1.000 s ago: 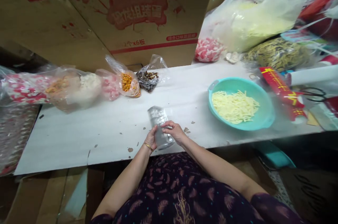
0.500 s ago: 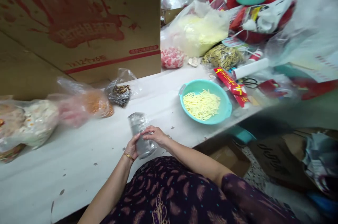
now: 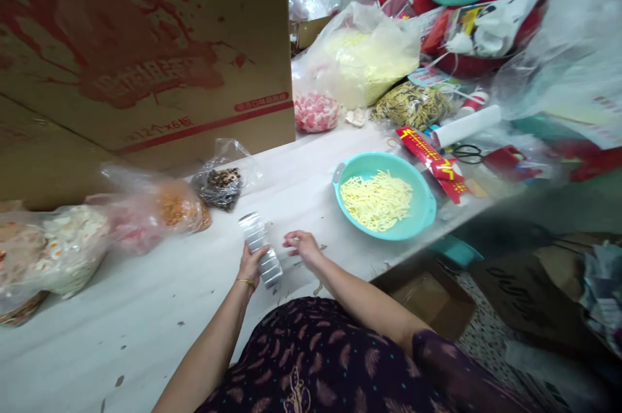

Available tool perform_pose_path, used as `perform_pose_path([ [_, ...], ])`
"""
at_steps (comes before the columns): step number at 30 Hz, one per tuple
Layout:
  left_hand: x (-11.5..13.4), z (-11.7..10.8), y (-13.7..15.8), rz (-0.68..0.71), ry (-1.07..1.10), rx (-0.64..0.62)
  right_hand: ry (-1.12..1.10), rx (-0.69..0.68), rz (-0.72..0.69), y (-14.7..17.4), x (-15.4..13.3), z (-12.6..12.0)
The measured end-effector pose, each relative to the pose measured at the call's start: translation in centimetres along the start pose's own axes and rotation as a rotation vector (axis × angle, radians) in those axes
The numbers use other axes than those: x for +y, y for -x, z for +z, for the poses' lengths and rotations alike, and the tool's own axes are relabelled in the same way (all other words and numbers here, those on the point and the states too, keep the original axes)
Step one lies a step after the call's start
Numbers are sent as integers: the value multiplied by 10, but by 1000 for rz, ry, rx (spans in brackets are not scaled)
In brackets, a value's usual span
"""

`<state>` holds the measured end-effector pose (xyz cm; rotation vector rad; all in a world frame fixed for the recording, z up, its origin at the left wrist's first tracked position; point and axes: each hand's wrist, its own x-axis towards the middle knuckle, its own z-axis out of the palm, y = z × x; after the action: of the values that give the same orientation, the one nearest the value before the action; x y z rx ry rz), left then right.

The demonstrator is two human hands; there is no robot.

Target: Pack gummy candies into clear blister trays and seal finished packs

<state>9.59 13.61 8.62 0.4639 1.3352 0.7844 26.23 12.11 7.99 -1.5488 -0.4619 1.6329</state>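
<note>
My left hand (image 3: 251,265) is closed around the lower left side of a clear plastic tray (image 3: 256,231), whose row of narrow ridged sections faces up. The tray is held tilted over the white table near my body. Just to its right, apart from it, is my right hand (image 3: 304,246), fingers slightly bent and spread, with nothing visible in them. Right of that hand stands a turquoise basin (image 3: 422,205) with pale yellow strips (image 3: 378,199) heaped inside.
Clear bags of dark bits (image 3: 224,185), orange crumbs (image 3: 182,202) and white pieces (image 3: 72,238) line the table's left side, before a large cardboard box (image 3: 208,111). Behind the basin lie a bag of pink-and-white pieces (image 3: 315,113), a red packet (image 3: 427,157) and scissors (image 3: 467,153).
My right hand has let go of the plastic tray and moved a little to the right. The left hand still holds the tray, now turned so its ridges show.
</note>
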Motion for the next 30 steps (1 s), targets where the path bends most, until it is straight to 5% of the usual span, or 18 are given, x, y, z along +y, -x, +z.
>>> perform_pose_path([
  [4, 4, -20, -6, -50, 33, 57, 58, -30, 40, -18, -15, -19],
  [10, 13, 5, 1, -152, 160, -151, 74, -345, -73, -12, -12, 28],
  [18, 13, 11, 6, -235, 218, -206, -38, -384, -23, -16, -10, 27],
  [24, 6, 18, 0, -148, 141, -163, 70, -289, -46, -11, -5, 36],
  [30, 2, 7, -15, -22, 15, 40, 323, 39, -56, -23, 7, 25],
])
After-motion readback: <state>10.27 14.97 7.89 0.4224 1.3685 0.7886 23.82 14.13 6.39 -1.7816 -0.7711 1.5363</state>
